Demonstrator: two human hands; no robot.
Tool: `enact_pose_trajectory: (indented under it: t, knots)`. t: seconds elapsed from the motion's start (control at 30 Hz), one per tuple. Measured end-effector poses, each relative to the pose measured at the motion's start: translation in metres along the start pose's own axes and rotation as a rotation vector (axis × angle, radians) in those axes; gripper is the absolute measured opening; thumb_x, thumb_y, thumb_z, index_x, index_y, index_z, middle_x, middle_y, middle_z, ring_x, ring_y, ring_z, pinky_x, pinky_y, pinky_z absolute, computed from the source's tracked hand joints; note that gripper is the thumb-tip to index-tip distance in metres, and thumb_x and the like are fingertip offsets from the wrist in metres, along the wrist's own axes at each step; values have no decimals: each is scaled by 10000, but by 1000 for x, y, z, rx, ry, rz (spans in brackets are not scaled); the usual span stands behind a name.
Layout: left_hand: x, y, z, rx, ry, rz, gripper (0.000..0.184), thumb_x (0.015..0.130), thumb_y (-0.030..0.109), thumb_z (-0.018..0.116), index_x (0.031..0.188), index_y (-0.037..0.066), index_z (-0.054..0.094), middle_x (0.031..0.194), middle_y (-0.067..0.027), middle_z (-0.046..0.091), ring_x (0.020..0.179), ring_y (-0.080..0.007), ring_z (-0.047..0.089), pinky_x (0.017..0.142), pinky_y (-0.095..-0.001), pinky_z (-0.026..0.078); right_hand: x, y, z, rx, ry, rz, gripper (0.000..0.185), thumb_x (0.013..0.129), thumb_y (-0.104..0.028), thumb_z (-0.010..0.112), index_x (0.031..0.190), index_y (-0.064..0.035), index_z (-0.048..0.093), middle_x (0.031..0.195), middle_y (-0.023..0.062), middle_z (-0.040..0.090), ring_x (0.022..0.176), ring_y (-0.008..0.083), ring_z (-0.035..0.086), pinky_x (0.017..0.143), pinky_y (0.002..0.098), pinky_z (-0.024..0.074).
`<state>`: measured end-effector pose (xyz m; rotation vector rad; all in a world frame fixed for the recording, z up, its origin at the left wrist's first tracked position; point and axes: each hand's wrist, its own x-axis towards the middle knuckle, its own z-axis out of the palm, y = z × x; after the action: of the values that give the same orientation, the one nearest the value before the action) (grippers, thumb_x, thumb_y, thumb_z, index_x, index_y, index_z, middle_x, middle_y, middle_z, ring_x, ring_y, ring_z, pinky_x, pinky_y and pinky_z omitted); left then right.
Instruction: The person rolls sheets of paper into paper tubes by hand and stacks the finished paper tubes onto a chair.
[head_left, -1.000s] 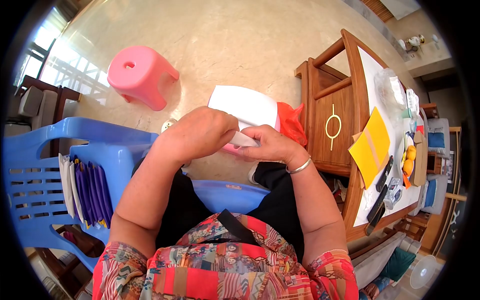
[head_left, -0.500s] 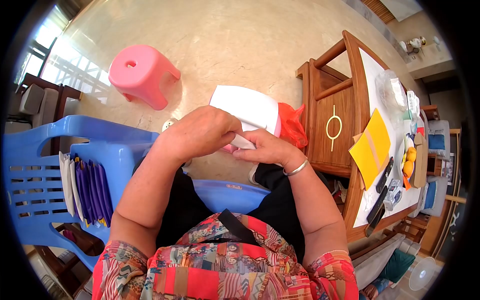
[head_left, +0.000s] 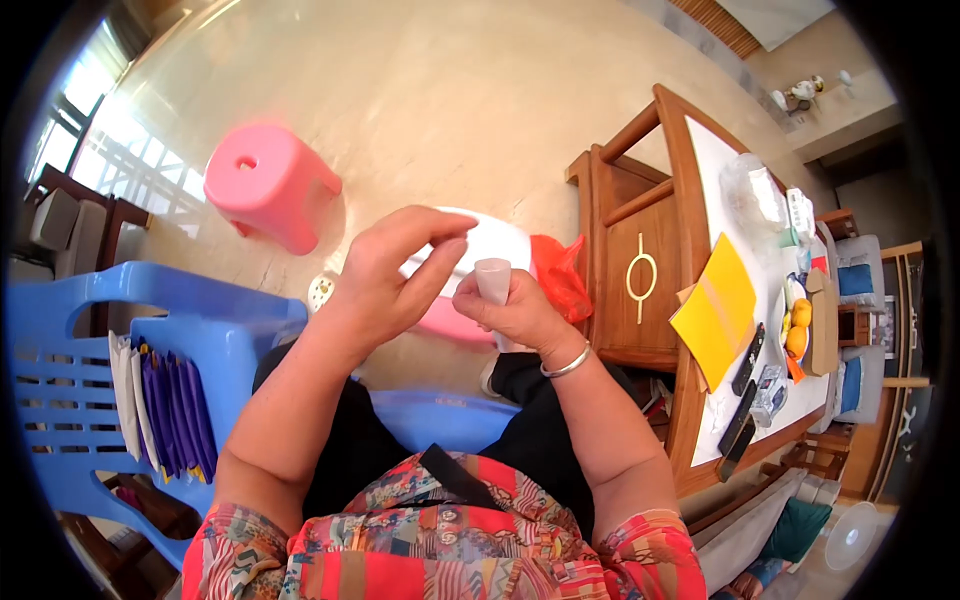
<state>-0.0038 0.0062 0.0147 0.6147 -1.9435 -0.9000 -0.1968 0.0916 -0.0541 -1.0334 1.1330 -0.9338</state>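
My right hand [head_left: 515, 308] pinches a small rolled piece of white paper [head_left: 492, 278] that stands upright between thumb and fingers. My left hand [head_left: 395, 262] hangs just to the left of it with thumb and fingers apart and nothing between them. Below both hands lies a flat white sheet [head_left: 495, 243], partly hidden by my left hand. It rests on a pink surface [head_left: 455, 322], mostly covered.
A red plastic bag [head_left: 562, 280] hangs beside the white sheet. At left are a pink stool [head_left: 262, 180] and a blue chair [head_left: 190, 290] holding folded purple pieces [head_left: 180, 410]. On the right, a wooden table [head_left: 690, 400] bears a yellow envelope [head_left: 718, 310], remotes and fruit.
My left hand has let go of the white paper roll and moved left, its fingers opening. The roll has turned upright in my right hand. The whole view has shifted slightly.
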Motion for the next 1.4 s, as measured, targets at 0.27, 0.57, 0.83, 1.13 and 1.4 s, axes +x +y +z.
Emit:
enact_pose_trajectory:
  t: [0.27,0.57,0.83,1.13,1.4]
  knots:
    - [-9,-8,16,43,73,325,225,773,-32,765,978,57,746,932,-80,701,803,-244,657,707,-363,501,-5,-6,-8,25,196,-284,153,859,-85,868,903,-54,725,849,-30,689,801,52,604,688,226,506]
    - [-13,-5,26,250,-12,483,414,742,68,800,1143,169,772,986,-31,692,821,-205,648,834,-439,490,-5,-2,-14,-25,223,-446,176,862,-95,861,940,-46,711,877,-11,678,791,70,594,683,243,507]
    - [-15,-4,26,319,-38,469,443,761,129,817,1195,190,755,993,-12,693,852,-206,657,913,-477,478,3,13,-15,-175,211,-525,204,875,-154,846,943,-31,698,826,9,628,756,109,572,663,269,482]
    - [-13,0,28,355,-69,419,355,757,123,862,1089,138,738,896,-23,679,838,-216,663,967,-484,461,0,3,-15,-346,207,-471,233,847,-175,852,943,-27,699,826,30,630,763,145,594,678,298,497]
    - [-15,-10,31,416,-67,395,217,816,105,782,1025,136,733,830,10,666,777,-183,661,1043,-523,447,2,4,-10,-373,235,-393,172,857,-110,814,942,-17,697,849,52,658,770,165,621,689,319,511]
